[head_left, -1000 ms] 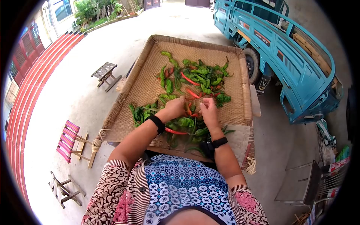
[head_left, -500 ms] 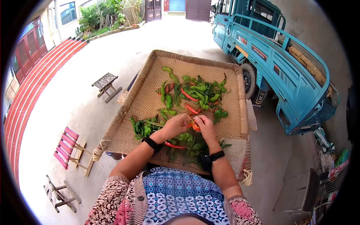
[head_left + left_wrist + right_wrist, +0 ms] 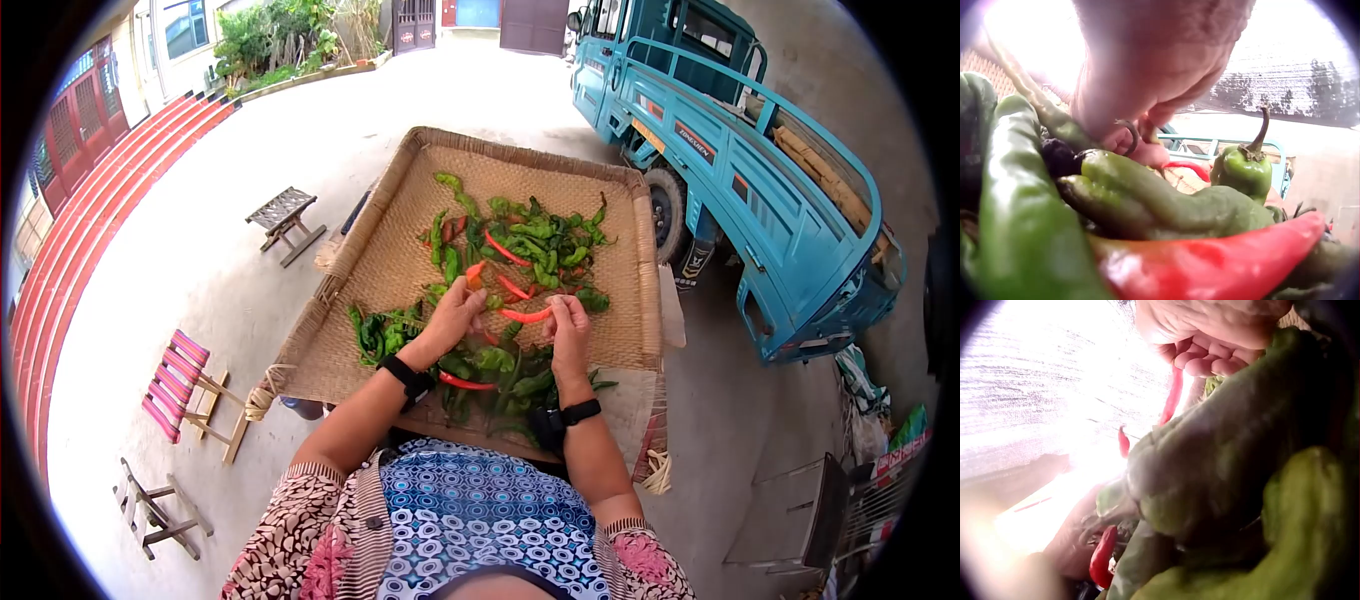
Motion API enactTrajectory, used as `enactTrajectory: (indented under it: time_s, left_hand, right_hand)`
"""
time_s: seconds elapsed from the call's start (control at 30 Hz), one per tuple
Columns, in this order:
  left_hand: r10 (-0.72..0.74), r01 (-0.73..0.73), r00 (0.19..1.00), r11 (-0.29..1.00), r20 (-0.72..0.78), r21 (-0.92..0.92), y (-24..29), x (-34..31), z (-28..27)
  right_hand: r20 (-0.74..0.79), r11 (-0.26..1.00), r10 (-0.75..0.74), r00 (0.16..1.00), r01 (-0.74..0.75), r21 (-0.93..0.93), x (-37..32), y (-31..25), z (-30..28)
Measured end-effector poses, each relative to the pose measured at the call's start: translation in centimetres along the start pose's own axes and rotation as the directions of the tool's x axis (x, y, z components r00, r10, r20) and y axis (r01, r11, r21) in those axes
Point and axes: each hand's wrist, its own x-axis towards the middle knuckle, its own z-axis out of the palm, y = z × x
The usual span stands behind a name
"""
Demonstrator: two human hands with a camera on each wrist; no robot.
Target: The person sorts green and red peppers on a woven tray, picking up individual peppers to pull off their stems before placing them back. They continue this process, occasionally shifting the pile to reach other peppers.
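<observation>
In the head view my left hand [image 3: 452, 318] pinches a short orange-red pepper [image 3: 474, 274] at its fingertips. My right hand [image 3: 570, 328] holds a long red chili pepper [image 3: 527, 315] by one end; it points left toward the other hand. The right wrist view shows that chili [image 3: 1173, 397] hanging below the curled fingers. Green peppers [image 3: 545, 235] and a few red ones lie heaped on the woven tray [image 3: 385, 225] beyond the hands. Below them sit more green peppers [image 3: 378, 338] and a red pepper [image 3: 467, 382]. Close to the left wrist camera lies a red pepper [image 3: 1229, 259].
A blue cargo tricycle [image 3: 740, 170] stands to the right of the tray. On the left are a dark stool [image 3: 282, 208], a pink striped stool [image 3: 178, 380] and another small stool [image 3: 160, 508]. Red steps [image 3: 110, 210] run along the far left.
Both hands were together over the orange-red pepper and have moved apart. That pepper is now at the left fingertips, and the right hand now has a long red chili.
</observation>
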Motion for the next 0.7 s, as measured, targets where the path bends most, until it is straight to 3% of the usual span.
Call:
enactTrajectory:
  time_s: [0.1,0.23,0.37,0.5,0.6,0.7]
  left_hand:
    - [-0.200,0.171,0.976,0.950,-0.088,-0.262,-0.6,0.3,-1.1]
    - [-0.217,0.174,0.973,0.916,-0.082,-0.362,-0.7,0.4,-1.5]
    - [-0.216,0.218,0.976,0.937,0.039,-0.272,-0.9,0.4,-1.4]
    - [-0.183,0.195,0.980,0.963,0.081,-0.185,-0.8,0.2,-1.1]
    - [-0.184,0.197,0.979,0.966,0.093,-0.166,-1.1,0.4,-1.2]
    - [-0.192,0.205,0.977,0.967,0.096,-0.149,-1.3,0.5,-1.1]
  right_hand:
    - [-0.123,0.994,0.008,0.992,0.006,0.110,0.4,-0.1,-0.2]
    - [-0.030,0.995,0.101,0.994,-0.102,-0.024,0.4,-0.3,-0.2]
    - [0.191,0.948,0.130,0.973,-0.065,-0.312,-0.5,-0.8,0.9]
    - [0.342,0.880,0.178,0.923,0.006,-0.474,-0.6,-0.1,0.8]
    - [0.337,0.923,0.116,0.934,0.023,-0.383,-0.9,-0.5,1.3]
    - [0.364,0.913,0.116,0.924,0.046,-0.406,-0.7,-0.2,1.0]
